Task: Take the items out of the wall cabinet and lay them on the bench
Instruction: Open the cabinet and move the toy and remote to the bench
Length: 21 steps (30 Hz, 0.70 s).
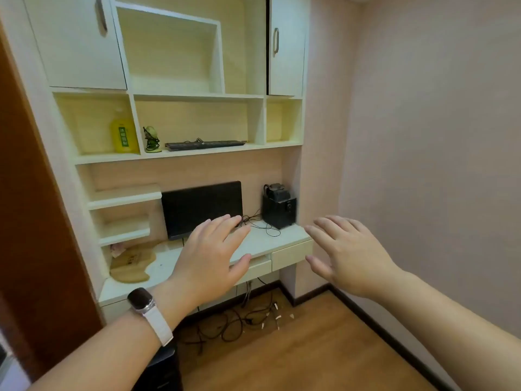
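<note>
Two hands hover over the bench (270, 241), both empty, fingers straight and spread wide; left hand (210, 261) over its middle, right hand (346, 255) off its right end; above the bench, the wall cabinet (197, 119) holds a yellow bottle (122, 134), figurine (152, 139) and keyboard (204, 144); monitor (201, 207) and speaker (279, 210) stand at the bench's back.

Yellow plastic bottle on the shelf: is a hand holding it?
No, the yellow plastic bottle stands in its shelf compartment; the left hand and right hand are empty.
</note>
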{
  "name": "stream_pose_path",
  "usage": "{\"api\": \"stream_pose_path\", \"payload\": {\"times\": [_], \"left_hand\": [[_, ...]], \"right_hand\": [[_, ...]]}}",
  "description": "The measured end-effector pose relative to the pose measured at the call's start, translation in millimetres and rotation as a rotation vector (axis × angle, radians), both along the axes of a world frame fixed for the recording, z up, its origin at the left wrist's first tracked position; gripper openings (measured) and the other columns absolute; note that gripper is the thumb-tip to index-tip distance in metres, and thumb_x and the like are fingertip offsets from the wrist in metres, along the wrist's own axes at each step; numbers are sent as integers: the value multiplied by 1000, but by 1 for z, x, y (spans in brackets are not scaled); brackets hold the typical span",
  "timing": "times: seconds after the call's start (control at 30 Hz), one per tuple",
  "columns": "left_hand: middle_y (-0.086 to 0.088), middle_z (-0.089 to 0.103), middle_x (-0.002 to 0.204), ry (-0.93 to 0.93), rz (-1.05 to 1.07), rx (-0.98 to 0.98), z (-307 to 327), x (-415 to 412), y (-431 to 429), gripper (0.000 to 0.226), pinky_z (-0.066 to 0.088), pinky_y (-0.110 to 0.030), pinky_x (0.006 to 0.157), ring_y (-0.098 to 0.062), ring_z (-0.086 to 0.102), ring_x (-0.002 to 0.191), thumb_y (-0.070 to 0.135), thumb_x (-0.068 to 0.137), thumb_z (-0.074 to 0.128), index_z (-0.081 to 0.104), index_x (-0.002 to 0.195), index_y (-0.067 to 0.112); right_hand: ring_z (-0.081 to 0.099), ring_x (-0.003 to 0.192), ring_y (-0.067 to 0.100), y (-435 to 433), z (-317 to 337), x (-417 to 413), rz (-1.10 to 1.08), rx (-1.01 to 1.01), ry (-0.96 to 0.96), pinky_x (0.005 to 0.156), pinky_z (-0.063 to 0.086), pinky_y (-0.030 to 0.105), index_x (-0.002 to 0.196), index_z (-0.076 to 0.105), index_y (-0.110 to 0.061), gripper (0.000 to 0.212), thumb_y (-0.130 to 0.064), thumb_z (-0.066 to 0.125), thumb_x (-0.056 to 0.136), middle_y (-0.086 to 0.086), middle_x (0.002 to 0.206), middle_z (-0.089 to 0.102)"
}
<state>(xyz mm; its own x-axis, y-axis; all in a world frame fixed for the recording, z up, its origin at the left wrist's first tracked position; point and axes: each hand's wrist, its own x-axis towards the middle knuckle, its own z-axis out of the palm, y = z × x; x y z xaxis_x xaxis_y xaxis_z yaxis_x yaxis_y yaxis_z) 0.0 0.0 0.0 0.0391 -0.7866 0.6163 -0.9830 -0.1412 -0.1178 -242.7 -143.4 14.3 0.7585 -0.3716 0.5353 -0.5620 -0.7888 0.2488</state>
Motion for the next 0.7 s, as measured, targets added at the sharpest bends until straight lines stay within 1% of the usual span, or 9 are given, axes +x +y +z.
{"api": "stream_pose_path", "payload": {"times": [0.07, 0.13, 0.3, 0.5, 0.7], "left_hand": [[-1, 56, 138, -15, 12, 7, 1, -6, -17, 52, 28, -39, 108, -22, 48, 131, 50, 89, 45, 56, 133, 23], [-2, 57, 137, -25, 36, 19, -2, -13, -37, 52, 29, -40, 108, -23, 48, 131, 50, 89, 46, 56, 133, 23], [-4, 58, 136, -51, 42, 4, 4, -39, -103, 53, 35, -45, 107, -25, 50, 129, 49, 89, 44, 58, 131, 20], [-3, 59, 134, -85, 55, -5, 7, -74, -178, 52, 29, -44, 110, -24, 50, 129, 49, 89, 45, 60, 129, 20], [-3, 59, 134, -90, 83, 7, 8, -87, -226, 51, 27, -42, 111, -23, 49, 130, 48, 89, 47, 59, 130, 21]], "right_hand": [[53, 124, 24, -19, -1, -2, -5, 39, 21, 103, 41, 42, 133, 55, -22, 57, -57, 38, 92, 1, 132, 61], [53, 125, 24, -46, -8, -4, 6, 37, 15, 104, 41, 42, 134, 54, -22, 58, -57, 37, 92, 1, 132, 60], [51, 127, 23, -117, -10, -23, 52, 47, -3, 105, 40, 42, 136, 54, -22, 59, -58, 37, 92, 2, 134, 59], [50, 128, 23, -199, 1, -46, 71, 38, 7, 106, 39, 42, 136, 53, -23, 58, -58, 39, 92, 1, 135, 58], [50, 128, 25, -250, 2, -52, 119, 70, 13, 105, 41, 43, 136, 53, -23, 58, -58, 37, 91, 2, 135, 58]]}}
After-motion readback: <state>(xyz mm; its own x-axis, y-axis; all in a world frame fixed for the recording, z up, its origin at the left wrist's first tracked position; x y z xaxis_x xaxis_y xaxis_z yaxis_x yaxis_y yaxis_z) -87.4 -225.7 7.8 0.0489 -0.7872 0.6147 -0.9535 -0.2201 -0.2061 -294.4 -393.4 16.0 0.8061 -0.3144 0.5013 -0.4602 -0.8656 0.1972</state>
